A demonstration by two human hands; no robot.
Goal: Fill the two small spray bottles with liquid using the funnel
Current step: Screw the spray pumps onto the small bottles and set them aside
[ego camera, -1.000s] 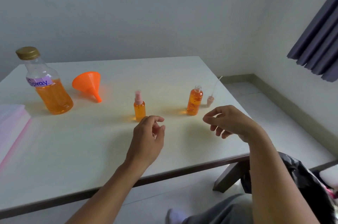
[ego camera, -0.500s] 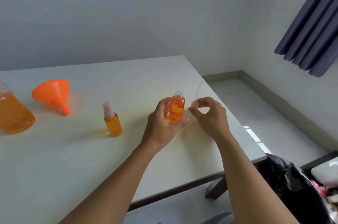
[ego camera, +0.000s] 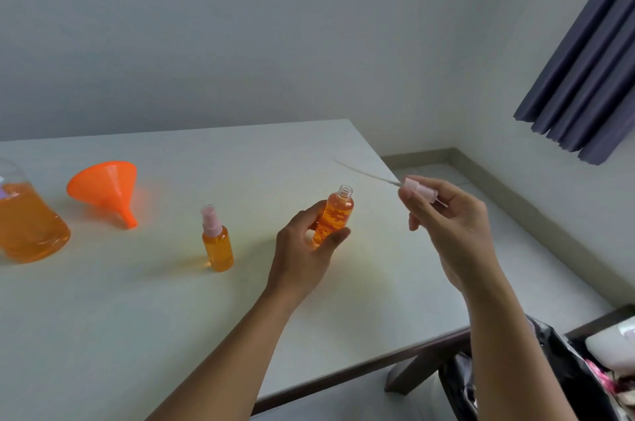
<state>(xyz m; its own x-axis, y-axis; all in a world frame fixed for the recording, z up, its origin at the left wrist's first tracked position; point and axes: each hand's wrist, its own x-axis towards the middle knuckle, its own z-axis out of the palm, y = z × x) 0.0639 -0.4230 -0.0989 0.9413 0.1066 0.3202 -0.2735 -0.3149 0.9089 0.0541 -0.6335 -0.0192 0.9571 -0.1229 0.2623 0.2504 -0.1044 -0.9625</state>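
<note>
Both small bottles are looking filled, so the pouring seems done and only capping appears to be left. The left hand (ego camera: 302, 248) is gripping the open spray bottle (ego camera: 333, 218), nearly full of orange liquid, its fingers clamped around it just above the surface (ego camera: 137, 317). Right of that bottle, the right hand (ego camera: 453, 224) is pinching the pink spray cap (ego camera: 420, 191), its dip tube pointing left. Left of the open bottle, the capped spray bottle (ego camera: 217, 245), orange funnel (ego camera: 106, 188) and large bottle (ego camera: 29, 224), roughly half full, are resting.

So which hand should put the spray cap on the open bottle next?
Right. The right hand already pinches the spray cap, its tube aimed toward the open bottle, which the left hand holds upright, neck clear.
</note>
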